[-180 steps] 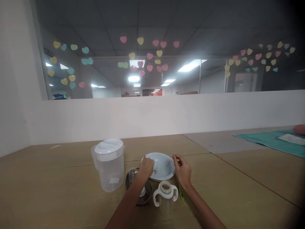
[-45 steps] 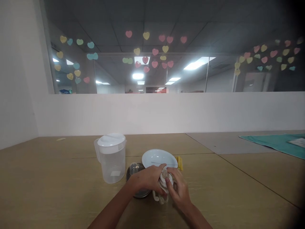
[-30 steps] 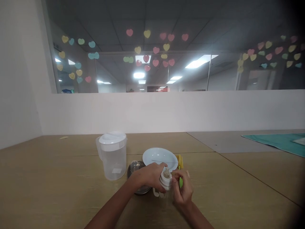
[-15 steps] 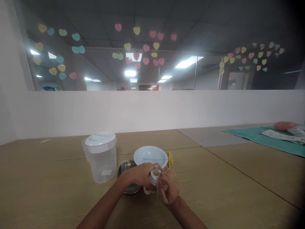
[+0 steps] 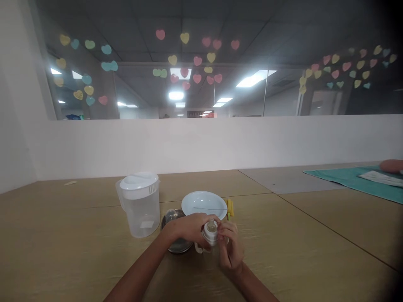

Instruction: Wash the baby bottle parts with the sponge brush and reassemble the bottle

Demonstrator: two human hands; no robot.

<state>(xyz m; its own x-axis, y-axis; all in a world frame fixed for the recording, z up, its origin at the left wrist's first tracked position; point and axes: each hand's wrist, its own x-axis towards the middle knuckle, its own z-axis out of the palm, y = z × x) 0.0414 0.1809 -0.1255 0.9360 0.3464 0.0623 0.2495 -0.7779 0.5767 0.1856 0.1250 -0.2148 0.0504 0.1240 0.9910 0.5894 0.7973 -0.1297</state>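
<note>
A baby bottle (image 5: 210,237) with a clear nipple, a white collar and a side handle stands between my hands. My left hand (image 5: 193,228) is closed around it from the left, just below the nipple. On the other side, my right hand (image 5: 233,250) has its fingers bent and pinched against the edge of the white collar. Most of the bottle's lower body is hard to make out. Partly behind my left wrist sits a round metal bowl (image 5: 181,247) with a clear dome-shaped cap (image 5: 170,215) in it.
Beyond my hands is a white bowl (image 5: 189,204) with a thin rod lying in it. Yellow brush-like pieces (image 5: 230,207) lie to its right. A lidded clear pitcher (image 5: 141,214) stands left. Far right, a teal cloth (image 5: 355,178) carries a white cloth. A wall backs the table.
The whole view has shifted slightly, so everything sits further right. My hands keep the same hold on the bottle, and the right fingers have moved slightly at the collar.
</note>
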